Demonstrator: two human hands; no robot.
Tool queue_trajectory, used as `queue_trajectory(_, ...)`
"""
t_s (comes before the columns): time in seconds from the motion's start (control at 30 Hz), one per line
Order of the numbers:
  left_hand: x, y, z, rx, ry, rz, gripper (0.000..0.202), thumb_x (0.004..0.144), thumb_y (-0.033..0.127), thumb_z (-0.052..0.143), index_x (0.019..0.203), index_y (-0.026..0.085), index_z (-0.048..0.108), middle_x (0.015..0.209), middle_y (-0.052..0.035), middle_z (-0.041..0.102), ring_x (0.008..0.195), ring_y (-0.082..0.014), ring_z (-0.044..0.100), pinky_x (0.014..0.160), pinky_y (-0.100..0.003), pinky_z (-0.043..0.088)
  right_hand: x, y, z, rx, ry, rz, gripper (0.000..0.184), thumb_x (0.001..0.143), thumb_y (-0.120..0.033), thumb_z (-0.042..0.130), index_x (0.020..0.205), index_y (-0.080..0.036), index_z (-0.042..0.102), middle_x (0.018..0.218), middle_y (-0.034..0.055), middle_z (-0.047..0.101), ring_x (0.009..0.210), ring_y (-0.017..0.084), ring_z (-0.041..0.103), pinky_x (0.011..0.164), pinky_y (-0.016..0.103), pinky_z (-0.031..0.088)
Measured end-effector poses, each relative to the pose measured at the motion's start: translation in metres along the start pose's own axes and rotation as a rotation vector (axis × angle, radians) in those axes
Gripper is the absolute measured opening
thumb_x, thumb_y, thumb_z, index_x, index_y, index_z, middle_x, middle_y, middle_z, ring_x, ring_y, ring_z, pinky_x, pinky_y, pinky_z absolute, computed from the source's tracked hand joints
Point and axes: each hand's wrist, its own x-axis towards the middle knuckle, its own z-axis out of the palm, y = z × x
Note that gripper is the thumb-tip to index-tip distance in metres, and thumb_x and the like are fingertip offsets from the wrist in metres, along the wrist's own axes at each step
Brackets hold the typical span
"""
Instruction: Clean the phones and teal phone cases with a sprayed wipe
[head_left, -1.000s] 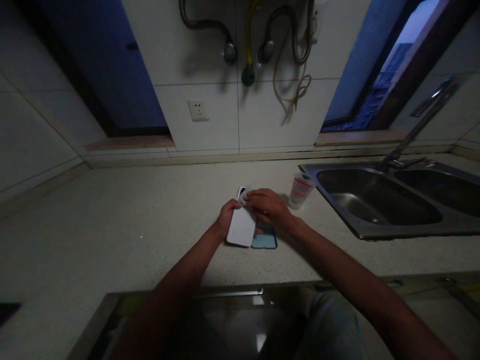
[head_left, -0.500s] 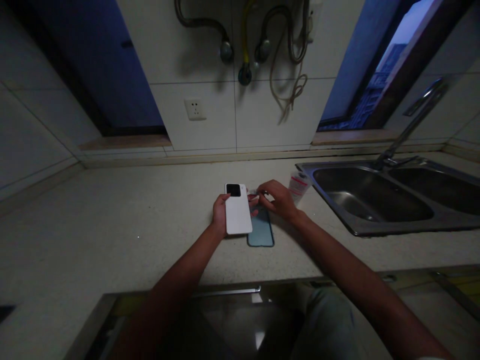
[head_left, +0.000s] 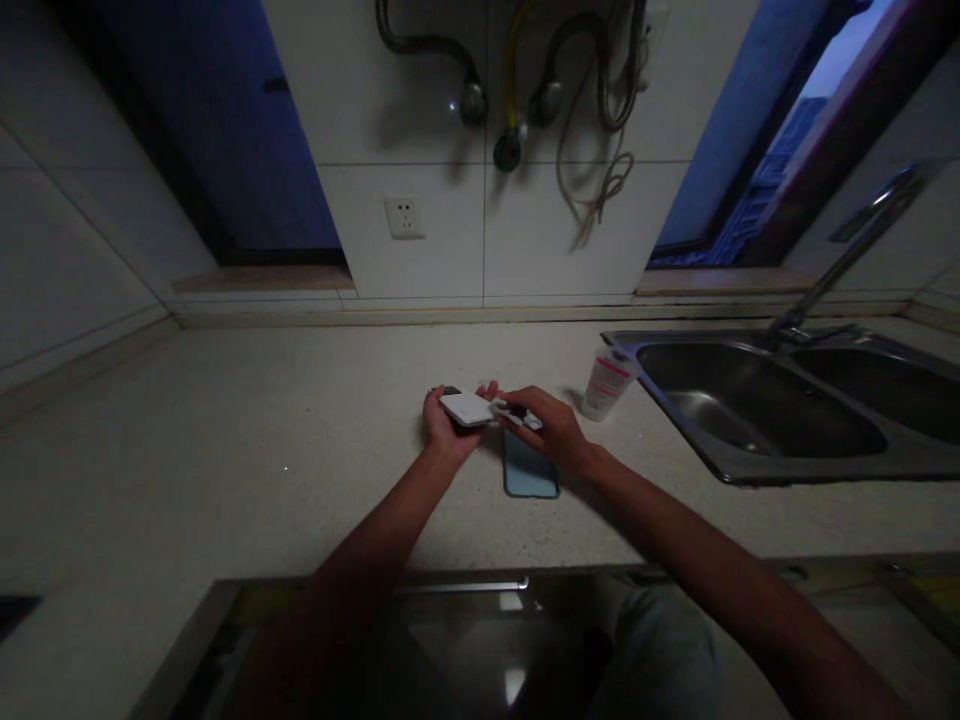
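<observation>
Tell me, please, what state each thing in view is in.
Phone, held nearly level in the left hand.
Right hand, pinching a small piece at the phone's edge.
Case, flat on the counter.
Cup, upright by the sink.
Tap, no water running.
Socket, nothing plugged in.

The phone (head_left: 466, 408) is white, the case (head_left: 531, 478) pale blue, the cup (head_left: 604, 383) white with red print, the table (head_left: 225, 430) speckled beige.
</observation>
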Motion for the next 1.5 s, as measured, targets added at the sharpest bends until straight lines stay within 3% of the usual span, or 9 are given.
queue_trajectory(0.17,0.001,0.005,0.001,-0.072,0.026,0.027,0.034,0.085,0.042,0.048,0.104,0.015,0.057,0.114,-0.0200,0.062,0.114,-0.0367,0.067,0.077,-0.046,0.063,-0.001,-0.002,-0.003,0.084,-0.075,-0.080,0.030,0.096,-0.020,0.060,0.126,-0.022,0.061,0.106,0.0102,0.070,0.093,0.020,0.068,0.075,0.032,0.058)
queue_trajectory(0.27,0.000,0.008,0.002,-0.094,0.025,0.023,0.037,0.086,0.043,0.047,0.108,0.014,0.057,0.115,-0.0200,0.061,0.113,-0.0357,0.067,0.077,-0.045,0.063,0.000,-0.002,-0.002,0.074,-0.072,-0.057,0.019,0.094,-0.019,0.060,0.112,-0.024,0.064,0.104,0.0089,0.066,0.094,0.020,0.067,0.075,0.032,0.059)
queue_trajectory(0.4,0.000,0.011,0.002,-0.102,0.007,0.021,0.041,0.085,0.043,0.047,0.112,0.013,0.058,0.119,-0.0223,0.062,0.114,-0.0356,0.067,0.078,-0.045,0.063,0.000,0.001,-0.002,0.040,-0.050,-0.037,0.011,0.091,-0.014,0.057,0.098,-0.022,0.058,0.105,0.0099,0.067,0.097,0.020,0.067,0.078,0.033,0.058)
queue_trajectory(0.63,0.002,0.011,0.002,-0.089,0.042,0.057,0.043,0.088,0.045,0.043,0.113,0.014,0.057,0.116,-0.0210,0.062,0.110,-0.0340,0.069,0.078,-0.045,0.064,-0.001,0.001,-0.002,0.003,-0.163,-0.158,0.007,0.095,-0.019,0.054,0.100,-0.021,0.057,0.106,0.0120,0.076,0.098,0.021,0.073,0.077,0.032,0.058)
queue_trajectory(1.17,0.006,0.007,0.001,-0.016,0.056,0.107,0.041,0.091,0.047,0.041,0.108,0.015,0.057,0.107,-0.0177,0.062,0.112,-0.0328,0.068,0.079,-0.040,0.063,-0.003,-0.004,0.007,-0.079,-0.124,-0.220,0.019,0.099,-0.019,0.052,0.115,-0.019,0.063,0.105,0.0106,0.078,0.097,0.020,0.075,0.082,0.033,0.059)
queue_trajectory(1.5,0.003,0.007,0.001,-0.043,0.057,0.093,0.036,0.088,0.045,0.045,0.106,0.018,0.060,0.113,-0.0177,0.062,0.111,-0.0321,0.068,0.083,-0.045,0.062,-0.006,0.007,0.007,-0.185,-0.117,-0.129,0.020,0.097,-0.014,0.050,0.104,-0.019,0.068,0.100,0.0106,0.078,0.086,0.019,0.073,0.072,0.031,0.057)
